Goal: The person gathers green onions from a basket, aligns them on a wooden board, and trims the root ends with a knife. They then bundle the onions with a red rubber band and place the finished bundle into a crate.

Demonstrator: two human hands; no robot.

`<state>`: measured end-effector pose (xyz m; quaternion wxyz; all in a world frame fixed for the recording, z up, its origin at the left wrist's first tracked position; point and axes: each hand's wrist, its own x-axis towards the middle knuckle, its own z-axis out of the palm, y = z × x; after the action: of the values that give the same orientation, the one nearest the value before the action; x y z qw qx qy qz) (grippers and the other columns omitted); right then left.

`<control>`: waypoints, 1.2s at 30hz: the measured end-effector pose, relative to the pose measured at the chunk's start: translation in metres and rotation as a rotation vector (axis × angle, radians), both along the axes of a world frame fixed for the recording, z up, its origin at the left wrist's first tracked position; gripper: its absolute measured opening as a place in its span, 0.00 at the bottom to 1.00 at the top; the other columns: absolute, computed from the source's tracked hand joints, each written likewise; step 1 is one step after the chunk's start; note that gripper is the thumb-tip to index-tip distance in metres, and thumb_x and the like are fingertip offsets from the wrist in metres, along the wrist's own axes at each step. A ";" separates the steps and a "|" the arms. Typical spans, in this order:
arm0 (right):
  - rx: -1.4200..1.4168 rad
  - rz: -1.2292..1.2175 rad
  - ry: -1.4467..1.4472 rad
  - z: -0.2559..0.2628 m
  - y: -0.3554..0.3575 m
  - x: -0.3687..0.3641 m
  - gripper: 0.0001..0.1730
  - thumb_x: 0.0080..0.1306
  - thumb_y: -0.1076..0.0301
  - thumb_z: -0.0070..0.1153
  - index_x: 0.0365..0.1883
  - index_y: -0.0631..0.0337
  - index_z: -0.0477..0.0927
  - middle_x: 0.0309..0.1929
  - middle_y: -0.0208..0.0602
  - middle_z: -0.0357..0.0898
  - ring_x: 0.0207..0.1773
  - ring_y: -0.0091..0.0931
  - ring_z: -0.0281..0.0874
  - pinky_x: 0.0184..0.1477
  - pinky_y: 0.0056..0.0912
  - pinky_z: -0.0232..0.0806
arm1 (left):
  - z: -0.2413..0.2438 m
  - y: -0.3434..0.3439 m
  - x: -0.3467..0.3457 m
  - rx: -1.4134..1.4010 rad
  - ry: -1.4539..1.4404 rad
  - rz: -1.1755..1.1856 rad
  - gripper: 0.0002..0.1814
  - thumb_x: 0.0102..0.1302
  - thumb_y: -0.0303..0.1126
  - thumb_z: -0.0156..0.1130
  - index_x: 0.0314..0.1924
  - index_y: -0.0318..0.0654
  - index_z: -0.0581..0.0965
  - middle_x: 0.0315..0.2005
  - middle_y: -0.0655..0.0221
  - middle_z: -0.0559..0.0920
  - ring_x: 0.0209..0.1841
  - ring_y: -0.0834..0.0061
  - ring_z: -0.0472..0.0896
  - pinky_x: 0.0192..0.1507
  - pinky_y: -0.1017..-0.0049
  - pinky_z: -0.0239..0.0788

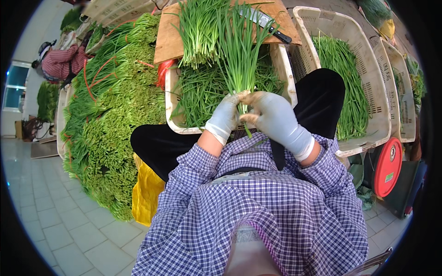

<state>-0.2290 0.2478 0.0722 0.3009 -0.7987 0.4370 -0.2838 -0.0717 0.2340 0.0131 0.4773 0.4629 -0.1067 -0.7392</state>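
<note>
My left hand (223,115), in a pale stained glove, grips a bunch of green garlic chives (240,65) near its lower ends. My gloved right hand (272,115) touches the same stalks from the right, thumb and fingers at their base; whether it grips them cannot be told. The leaves fan out away from me. Beneath the bunch is a white plastic crate (184,130) with loose green leaves (203,93) in it. A thicker pile of chives (202,31) lies on a wooden board (169,38) across the crate's far side. A black-handled knife (266,24) rests on the board's right part.
Tied bundles of green stalks (110,138) are heaped at the left beside a yellow sack (147,193). A white crate (383,134) of chives (342,82) stands at the right, near a round red lid (388,167). Another person (62,62) works at the far left.
</note>
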 end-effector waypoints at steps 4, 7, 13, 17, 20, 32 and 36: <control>-0.170 0.246 0.409 0.006 0.001 0.011 0.18 0.54 0.71 0.63 0.45 0.52 0.81 0.34 0.37 0.79 0.40 0.37 0.80 0.39 0.38 0.72 | -0.022 -0.008 0.017 0.054 0.168 -0.109 0.10 0.70 0.32 0.56 0.46 0.36 0.76 0.37 0.60 0.83 0.33 0.70 0.83 0.34 0.71 0.81; -0.268 0.341 0.552 0.007 -0.005 0.011 0.21 0.54 0.76 0.61 0.48 0.49 0.81 0.36 0.35 0.79 0.41 0.35 0.81 0.39 0.38 0.73 | -0.032 -0.009 0.020 0.089 0.235 -0.096 0.10 0.70 0.33 0.55 0.45 0.36 0.76 0.35 0.61 0.83 0.28 0.72 0.82 0.30 0.71 0.80; -0.339 0.401 0.505 -0.004 -0.018 0.014 0.08 0.54 0.73 0.58 0.30 0.50 0.86 0.29 0.33 0.82 0.36 0.34 0.83 0.37 0.37 0.74 | -0.012 -0.011 0.012 0.096 0.195 -0.132 0.07 0.71 0.29 0.55 0.44 0.34 0.77 0.31 0.65 0.82 0.27 0.75 0.81 0.30 0.75 0.78; -0.329 0.306 0.513 0.004 -0.003 0.016 0.05 0.54 0.70 0.58 0.25 0.51 0.86 0.28 0.31 0.83 0.34 0.33 0.83 0.34 0.35 0.74 | -0.003 -0.007 0.004 0.039 0.215 -0.126 0.08 0.71 0.27 0.53 0.46 0.32 0.76 0.31 0.65 0.81 0.29 0.74 0.80 0.38 0.71 0.78; -0.237 0.471 0.210 -0.005 0.031 0.015 0.07 0.53 0.67 0.59 0.31 0.46 0.85 0.28 0.32 0.82 0.32 0.33 0.82 0.33 0.38 0.72 | -0.021 -0.013 0.011 0.032 0.365 -0.136 0.11 0.73 0.28 0.49 0.51 0.30 0.71 0.33 0.65 0.77 0.30 0.74 0.77 0.48 0.64 0.78; 0.940 0.321 -0.940 -0.013 -0.009 -0.039 0.46 0.64 0.39 0.55 0.68 0.67 0.62 0.67 0.50 0.66 0.63 0.38 0.72 0.64 0.41 0.66 | 0.045 0.038 -0.002 -0.170 1.066 -0.303 0.21 0.74 0.32 0.51 0.62 0.27 0.65 0.31 0.72 0.72 0.24 0.87 0.69 0.29 0.79 0.70; 1.079 0.425 -1.619 0.013 -0.045 -0.008 0.41 0.65 0.47 0.59 0.67 0.64 0.61 0.67 0.56 0.64 0.61 0.43 0.72 0.55 0.46 0.73 | 0.056 0.064 -0.045 -0.263 1.234 -0.482 0.25 0.74 0.34 0.54 0.65 0.28 0.63 0.32 0.70 0.74 0.22 0.86 0.70 0.25 0.80 0.71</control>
<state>-0.2372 0.2030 0.0854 0.8757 -0.1821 0.0183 -0.4467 -0.1162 0.2985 0.0687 0.3250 -0.1430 -0.0037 -0.9349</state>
